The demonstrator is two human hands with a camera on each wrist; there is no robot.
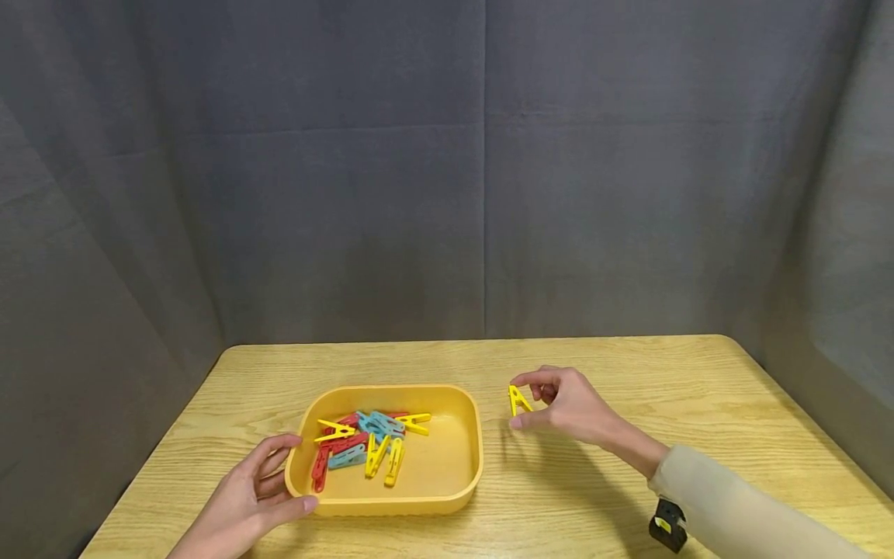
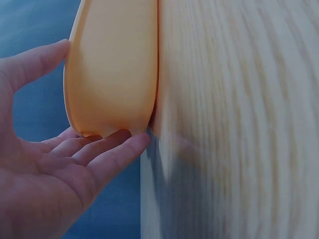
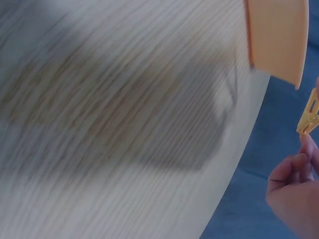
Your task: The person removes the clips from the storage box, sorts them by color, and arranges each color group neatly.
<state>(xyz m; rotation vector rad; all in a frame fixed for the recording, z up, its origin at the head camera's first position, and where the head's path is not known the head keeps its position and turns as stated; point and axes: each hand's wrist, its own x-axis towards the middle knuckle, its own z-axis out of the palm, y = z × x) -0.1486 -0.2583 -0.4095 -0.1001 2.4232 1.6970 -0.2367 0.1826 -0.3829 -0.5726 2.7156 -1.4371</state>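
A yellow plastic basin (image 1: 391,498) stands on the table, holding several clothespins in red, blue and yellow heaped toward its left half. At its front left corner, my left hand (image 1: 244,497) holds it, thumb on the front rim and fingers against the left end. The left wrist view shows the fingers of that hand (image 2: 65,164) along the basin's wall (image 2: 112,64). Right of the basin and above the table, my right hand (image 1: 569,404) pinches a yellow clothespin (image 1: 515,397) between thumb and index finger. The right wrist view catches this clothespin (image 3: 310,117) at its edge.
The light wooden table (image 1: 628,369) extends around the basin. Dark grey cloth (image 1: 391,194) hangs behind and at both sides. A black device (image 1: 668,525) is strapped at the right sleeve's cuff.
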